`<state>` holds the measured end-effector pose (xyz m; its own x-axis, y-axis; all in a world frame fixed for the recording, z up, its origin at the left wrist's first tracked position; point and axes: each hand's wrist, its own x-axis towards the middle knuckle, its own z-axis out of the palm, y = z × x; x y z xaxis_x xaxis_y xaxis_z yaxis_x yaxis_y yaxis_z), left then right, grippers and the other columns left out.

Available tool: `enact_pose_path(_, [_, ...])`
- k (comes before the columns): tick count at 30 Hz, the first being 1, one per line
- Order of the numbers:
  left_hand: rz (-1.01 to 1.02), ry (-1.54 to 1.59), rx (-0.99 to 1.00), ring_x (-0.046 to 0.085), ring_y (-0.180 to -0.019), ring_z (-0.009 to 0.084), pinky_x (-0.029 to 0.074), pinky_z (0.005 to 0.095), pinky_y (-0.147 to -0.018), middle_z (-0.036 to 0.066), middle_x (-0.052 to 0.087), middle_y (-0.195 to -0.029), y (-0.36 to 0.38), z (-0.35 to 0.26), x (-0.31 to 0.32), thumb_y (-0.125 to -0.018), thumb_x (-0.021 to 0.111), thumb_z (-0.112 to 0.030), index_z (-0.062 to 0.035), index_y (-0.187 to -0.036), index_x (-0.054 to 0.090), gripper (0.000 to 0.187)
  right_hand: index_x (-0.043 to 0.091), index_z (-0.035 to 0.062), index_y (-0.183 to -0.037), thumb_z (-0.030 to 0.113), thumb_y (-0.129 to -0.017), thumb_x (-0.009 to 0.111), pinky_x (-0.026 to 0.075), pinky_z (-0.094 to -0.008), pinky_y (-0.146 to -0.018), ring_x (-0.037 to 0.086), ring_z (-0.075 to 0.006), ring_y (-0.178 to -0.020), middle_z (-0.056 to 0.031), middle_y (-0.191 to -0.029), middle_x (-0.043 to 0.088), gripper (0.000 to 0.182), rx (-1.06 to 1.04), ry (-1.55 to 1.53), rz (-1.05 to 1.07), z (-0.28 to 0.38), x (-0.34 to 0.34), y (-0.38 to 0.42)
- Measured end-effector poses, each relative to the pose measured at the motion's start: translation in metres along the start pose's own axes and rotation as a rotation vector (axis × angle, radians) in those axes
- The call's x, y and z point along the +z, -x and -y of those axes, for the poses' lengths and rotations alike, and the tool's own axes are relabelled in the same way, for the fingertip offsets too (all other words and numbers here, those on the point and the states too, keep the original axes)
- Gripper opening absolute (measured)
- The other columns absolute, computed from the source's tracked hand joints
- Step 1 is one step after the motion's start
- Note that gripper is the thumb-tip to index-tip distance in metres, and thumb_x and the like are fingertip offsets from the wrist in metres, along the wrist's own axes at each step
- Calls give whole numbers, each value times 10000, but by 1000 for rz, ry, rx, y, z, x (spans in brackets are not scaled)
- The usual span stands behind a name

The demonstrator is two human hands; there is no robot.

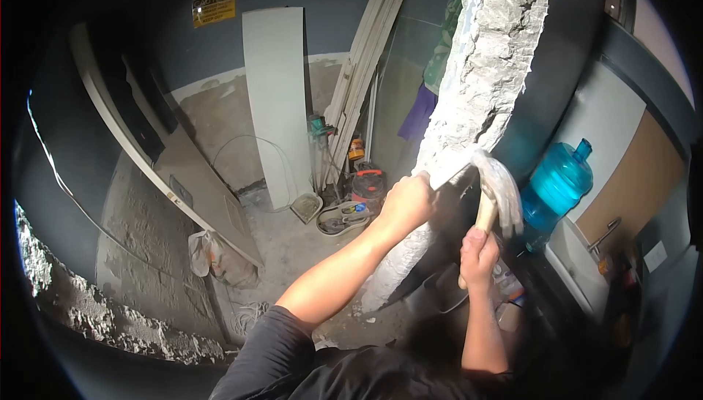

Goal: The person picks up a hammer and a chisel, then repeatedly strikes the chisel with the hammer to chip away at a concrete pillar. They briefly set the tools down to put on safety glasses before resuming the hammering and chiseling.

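A broken, rough wall edge (491,56) of pale plaster or concrete runs down the middle of the head view. My left hand (410,201) is closed around a chisel (448,172), a short bright tool that lies right against this edge. In my right hand (480,255) is a claw hammer, gripped by its light wooden handle (485,213). The curved claw (507,199) points down and to the right, while the striking end overlaps the chisel's far end in this view.
A blue water jug (558,184) stands right of the wall edge, near a sink (575,253). Beyond the left arm are a leaning white panel (274,107), a tool tray (343,218) and a red-black machine (368,186). A stuffed bag (223,259) sits by the door frame.
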<state>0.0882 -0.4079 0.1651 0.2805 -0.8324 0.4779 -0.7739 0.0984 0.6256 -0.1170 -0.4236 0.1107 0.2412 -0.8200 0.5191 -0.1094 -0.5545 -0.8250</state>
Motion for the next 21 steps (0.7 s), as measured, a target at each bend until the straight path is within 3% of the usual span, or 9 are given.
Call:
enact_pose_path(4, [-33,-5,15,679,-832,471,547,536,-763,295,673,-792,-3,0,-5,-873,694,-189,56,-888,613,259,497,20,-848,383,-1069,432,386,-258,-521,458,-107,-572,-29,-707,496,430,-83,-224,-117,1,-1,22])
enact_pose_path(6, [-39,-17,22,679,-807,470,549,526,-740,297,666,-766,-2,-1,-6,-869,703,-192,61,-871,608,270,430,4,-837,429,-1059,391,365,-253,-475,436,-121,-548,-83,-715,474,481,-367,-324,-203,15,3,29])
enact_pose_path(8, [27,-18,-19,679,-855,481,542,552,-791,314,675,-830,0,-6,-10,-866,651,-153,55,-897,625,212,448,21,-921,658,-1013,349,422,-271,-516,455,-159,-568,-72,-713,477,651,-683,-364,-214,35,4,25])
enact_pose_path(10, [14,-23,-17,678,-856,486,542,553,-794,319,674,-836,-2,-3,-7,-863,643,-148,56,-895,628,206,457,33,-920,587,-1041,354,438,-305,-530,477,-188,-581,-68,-714,492,577,-823,-375,-188,23,8,17])
enact_pose_path(12, [28,1,-17,676,-867,495,541,556,-802,324,674,-845,-2,-4,-7,-860,633,-146,57,-889,635,205,483,39,-889,485,-1066,378,419,-282,-505,491,-154,-559,-37,-684,499,492,-630,69,-232,-5,13,13])
enact_pose_path(13, [31,6,-20,676,-869,495,540,555,-806,324,674,-847,-6,-2,-5,-860,635,-151,57,-887,637,210,504,40,-861,401,-1078,398,386,-253,-471,479,-102,-519,-10,-654,491,435,37,-30,-1,-14,10,11])
enact_pose_path(14, [41,9,-25,676,-871,495,540,554,-809,325,674,-849,-4,-2,-5,-861,638,-155,58,-886,638,215,502,38,-855,390,-1079,426,356,-229,-446,435,-64,-486,-2,-643,470,423,-74,9,-74,-16,16,8])
enact_pose_path(18, [38,-18,-24,679,-865,489,543,547,-807,319,677,-846,-2,-2,-7,-864,651,-157,60,-888,637,218,468,26,-838,475,-1072,381,381,-242,-479,458,-97,-530,-41,-664,467,514,-97,-259,-12,3,3,36])
enact_pose_path(21, [-21,-28,47,675,-771,465,546,517,-711,295,653,-736,-2,11,7,-860,680,-167,57,-824,622,234,442,10,-811,554,-1059,299,415,-267,-516,490,-165,-552,-91,-680,489,615,-503,-248,-177,29,9,34])
